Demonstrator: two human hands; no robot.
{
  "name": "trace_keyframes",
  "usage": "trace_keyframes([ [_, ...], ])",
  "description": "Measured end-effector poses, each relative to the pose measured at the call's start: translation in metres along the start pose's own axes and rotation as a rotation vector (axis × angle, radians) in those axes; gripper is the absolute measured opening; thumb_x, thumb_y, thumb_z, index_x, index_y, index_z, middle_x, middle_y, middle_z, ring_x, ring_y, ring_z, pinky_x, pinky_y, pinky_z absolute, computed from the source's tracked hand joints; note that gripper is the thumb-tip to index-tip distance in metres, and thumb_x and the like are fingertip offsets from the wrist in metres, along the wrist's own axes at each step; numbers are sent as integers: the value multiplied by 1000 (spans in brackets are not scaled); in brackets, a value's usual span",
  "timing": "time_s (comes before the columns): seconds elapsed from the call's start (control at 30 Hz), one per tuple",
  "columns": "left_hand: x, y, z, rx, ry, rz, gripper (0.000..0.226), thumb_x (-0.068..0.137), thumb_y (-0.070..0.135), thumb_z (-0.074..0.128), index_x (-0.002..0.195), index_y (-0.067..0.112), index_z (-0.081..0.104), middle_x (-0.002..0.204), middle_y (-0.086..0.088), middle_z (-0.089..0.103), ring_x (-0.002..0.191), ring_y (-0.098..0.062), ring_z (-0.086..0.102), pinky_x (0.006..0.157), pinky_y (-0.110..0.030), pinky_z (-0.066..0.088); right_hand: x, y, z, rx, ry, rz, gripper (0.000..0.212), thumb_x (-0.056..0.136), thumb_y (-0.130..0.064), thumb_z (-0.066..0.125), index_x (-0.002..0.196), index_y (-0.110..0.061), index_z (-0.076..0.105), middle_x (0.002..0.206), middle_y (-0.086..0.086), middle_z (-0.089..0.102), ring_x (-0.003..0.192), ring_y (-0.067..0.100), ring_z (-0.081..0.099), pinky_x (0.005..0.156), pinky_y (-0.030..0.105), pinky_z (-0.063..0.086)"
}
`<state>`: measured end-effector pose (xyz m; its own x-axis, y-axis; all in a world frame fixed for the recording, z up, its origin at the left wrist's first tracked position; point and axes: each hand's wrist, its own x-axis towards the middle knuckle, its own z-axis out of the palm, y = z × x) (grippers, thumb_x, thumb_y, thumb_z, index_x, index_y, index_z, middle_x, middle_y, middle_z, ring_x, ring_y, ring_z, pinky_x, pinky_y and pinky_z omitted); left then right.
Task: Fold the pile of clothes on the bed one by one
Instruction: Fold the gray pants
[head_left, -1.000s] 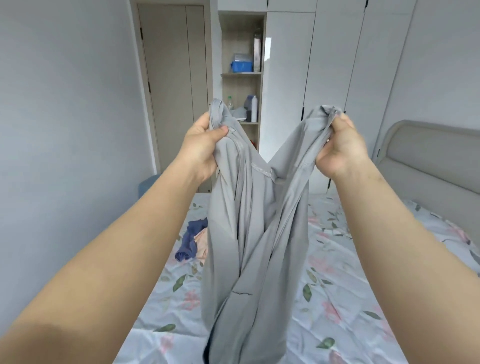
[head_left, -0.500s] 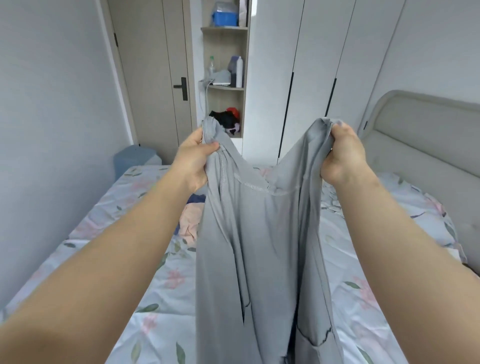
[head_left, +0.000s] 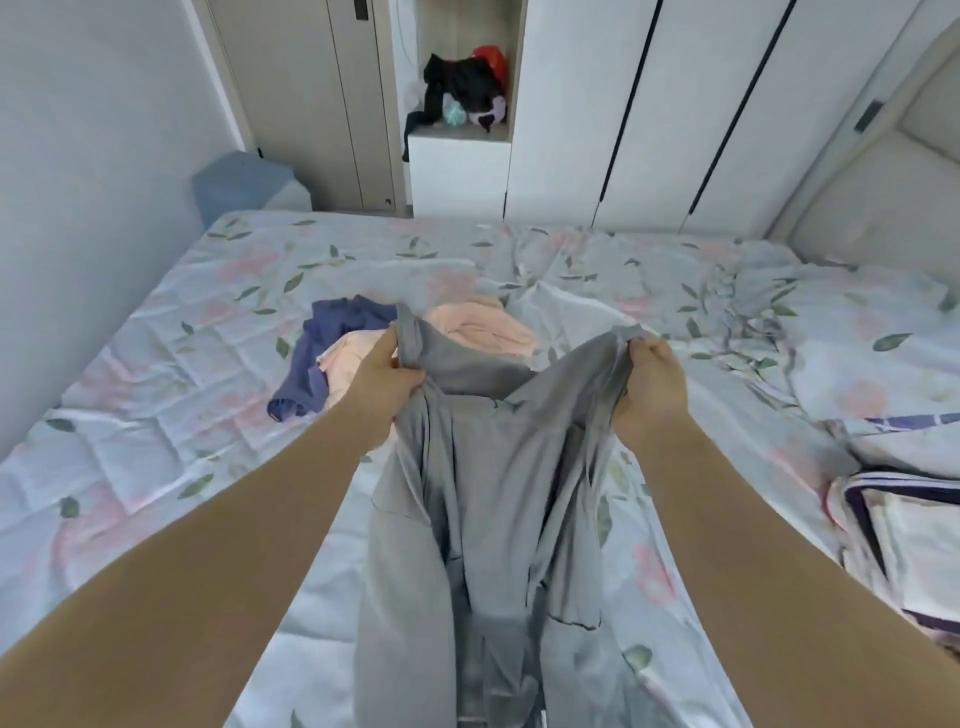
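Note:
A grey garment (head_left: 488, 499) hangs from both my hands, low over the floral bed sheet (head_left: 171, 431). My left hand (head_left: 387, 376) grips its left top corner and my right hand (head_left: 652, 387) grips the right top corner, with the waistband sagging between them. The cloth drapes down towards me and off the bottom of the view. Behind my left hand lies the pile: a dark blue garment (head_left: 324, 353) and a pink garment (head_left: 480, 330), partly hidden by the grey one.
Folded striped bedding (head_left: 904, 525) lies at the right edge of the bed. A padded headboard (head_left: 878, 202) stands at the far right. White wardrobes (head_left: 649, 104) and a shelf holding dark clothes (head_left: 462, 88) are beyond the bed, and a blue bin (head_left: 244, 182) sits by the wall.
Both hands have come down from chest height to just above the bed, carrying the grey garment. The camera has tilted down onto the bed, and the pile now shows behind my left hand.

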<state>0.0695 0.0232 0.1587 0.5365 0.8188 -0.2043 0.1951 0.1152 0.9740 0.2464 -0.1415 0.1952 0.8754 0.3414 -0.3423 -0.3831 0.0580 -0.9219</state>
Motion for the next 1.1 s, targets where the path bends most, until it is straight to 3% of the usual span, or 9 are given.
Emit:
trace_keyframes([
  [0.2,52,-105,19,168,-84,-226,80,87,-13,43,149,32,20,127,0,49,90,-14,58,54,-17,45,72,113,1,-231,-32,197,26,99,-8,38,84,-17,57,89,6,58,75,18,52,69,29,46],
  [0.33,70,-182,25,372,-197,-364,84,86,-15,37,151,32,10,149,0,33,123,-22,45,77,-20,50,100,196,-16,-568,-139,370,21,98,-4,38,106,-1,57,96,20,52,81,29,52,66,29,36],
  [0.47,76,-232,35,501,-240,-876,38,96,42,41,124,20,53,107,-5,58,85,-24,60,72,-34,49,118,255,-31,-574,-164,739,22,95,-2,47,111,9,56,101,28,60,94,35,60,74,30,47],
  [0.5,83,-242,37,484,-219,-937,54,94,58,33,105,13,62,98,-3,62,75,-19,59,66,-30,46,123,262,-33,-548,-143,793,25,95,-6,49,110,13,56,112,33,60,105,42,60,82,39,51],
  [0.57,99,-263,37,546,-64,-869,74,92,67,24,81,7,66,93,-10,68,67,-19,56,63,-30,43,138,278,-36,-564,-101,718,34,98,-18,49,101,15,56,98,33,65,91,44,65,83,47,55],
  [0.7,135,-297,44,855,182,-539,54,96,54,28,113,7,50,112,-17,56,98,-33,54,86,-41,44,172,302,-27,-613,36,417,44,93,-24,55,85,19,49,68,32,53,59,46,53,65,57,55],
  [0.83,165,-316,52,980,204,-558,53,91,58,41,127,19,40,125,-16,44,116,-37,44,93,-44,35,202,327,-16,-700,-43,293,30,85,-28,63,72,-16,38,55,0,43,40,16,39,41,25,39],
  [1.0,180,-328,50,1158,126,-259,25,91,48,49,101,25,55,107,-5,57,108,-31,47,82,-38,27,211,348,-11,-943,-100,82,12,88,-22,58,88,-27,48,72,-5,56,57,20,51,52,31,42],
  [1.1,178,-316,47,781,350,-58,23,89,48,51,85,25,53,92,0,55,101,-30,46,80,-33,24,211,336,-7,-744,30,-168,14,89,-21,59,81,-30,52,77,-7,56,65,13,52,61,28,40],
])
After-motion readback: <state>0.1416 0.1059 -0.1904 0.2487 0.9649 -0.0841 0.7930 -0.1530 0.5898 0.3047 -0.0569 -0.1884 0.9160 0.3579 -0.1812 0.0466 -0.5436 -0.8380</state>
